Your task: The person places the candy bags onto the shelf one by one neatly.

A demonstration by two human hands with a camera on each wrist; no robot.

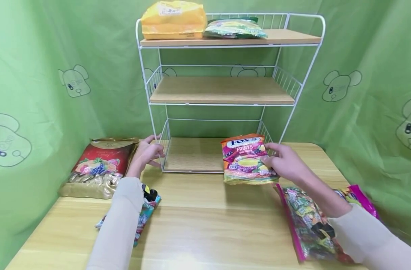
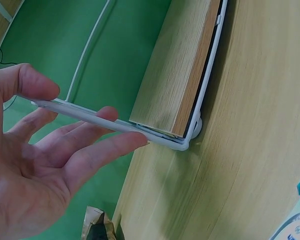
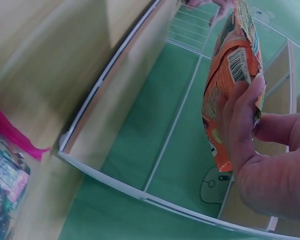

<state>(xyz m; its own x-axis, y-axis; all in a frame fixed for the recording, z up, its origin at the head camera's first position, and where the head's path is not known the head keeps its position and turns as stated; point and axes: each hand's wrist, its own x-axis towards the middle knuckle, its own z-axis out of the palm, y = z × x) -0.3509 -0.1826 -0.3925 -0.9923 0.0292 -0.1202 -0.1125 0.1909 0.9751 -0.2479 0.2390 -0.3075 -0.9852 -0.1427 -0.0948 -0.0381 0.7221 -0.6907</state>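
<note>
Pinching a FOX'S fruits bag (image 1: 240,165) by its right side with the right hand (image 1: 284,162), thumb over the printed front and bent fingers behind. Holding it nearly upright, just left of that hand, in front of the right part of the lowest board (image 1: 195,153); cannot tell if touching the wood. Showing an orange back with a barcode on the finger side in the right wrist view.

Gripping the front post (image 2: 75,113) of a white wire rack (image 1: 229,47) with the left hand (image 1: 147,153), thumb on one side of the metal, loosely bent fingers spread along the other. Reaching there to the rack's lower left corner, well apart from the right hand.

Lying just left of the left hand on the tabletop (image 1: 192,215): a red and gold bag (image 1: 99,165) with fruit pictures. Peeping out beneath the left forearm, nearer than the left hand: a blue packet (image 1: 146,215), partly hidden by a pale sleeve (image 1: 119,217). Spread below the right forearm: a clear bag with pink edges (image 1: 301,210), wrapped sweets inside; too covered to tell whether one bag or two.

Resting well above the hands on the top board (image 1: 286,35), side by side: a yellow bag (image 1: 173,20) and a green bag (image 1: 236,28). Stretching between, also above both hands: a bare middle board (image 1: 222,89). Hanging behind the hands: a green curtain (image 1: 102,95) with outlined bear heads.
</note>
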